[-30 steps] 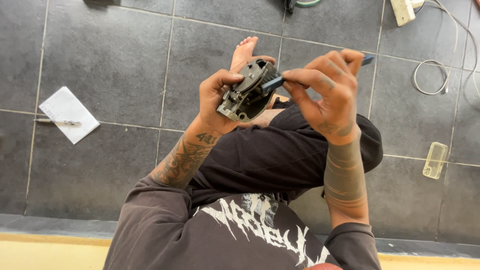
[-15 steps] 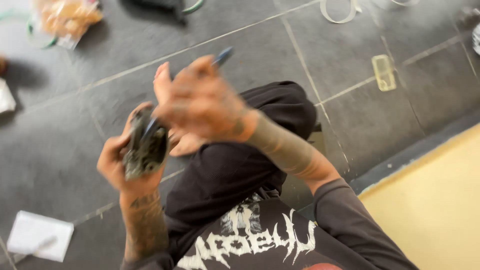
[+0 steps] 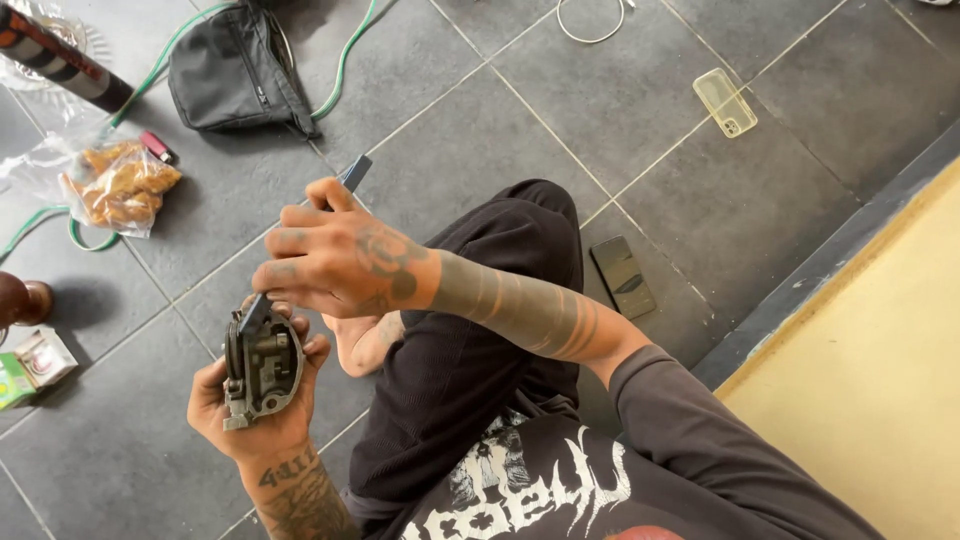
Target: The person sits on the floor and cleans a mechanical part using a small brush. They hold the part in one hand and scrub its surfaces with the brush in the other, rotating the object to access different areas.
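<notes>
Cupped from below, the grey metal part [image 3: 262, 368] sits in the left hand [image 3: 255, 410], whose fingers wrap its right edge while the thumb side backs its left edge. This hold turns the recessed face upward toward the camera, which leaves that face free for tool access. The right hand [image 3: 335, 265] is closed around a slim dark-handled tool [image 3: 352, 174]; the handle projects up and away past the knuckles, and the working end runs down to the top edge of the part, just above the supporting grip. Whether the tip actually touches the metal cannot be told, since the fingers cover it. Both hands work over the raised knee in black trousers [image 3: 480, 340], which keeps the part off the grey tiled floor [image 3: 700, 190]. Right of the grip, beyond the knee, a dark phone [image 3: 622, 276] lies flat; further off lies a clear phone case [image 3: 725, 102]. Up and left of the grip lie a black pouch [image 3: 235, 70] and a plastic bag of snacks [image 3: 118, 183].
</notes>
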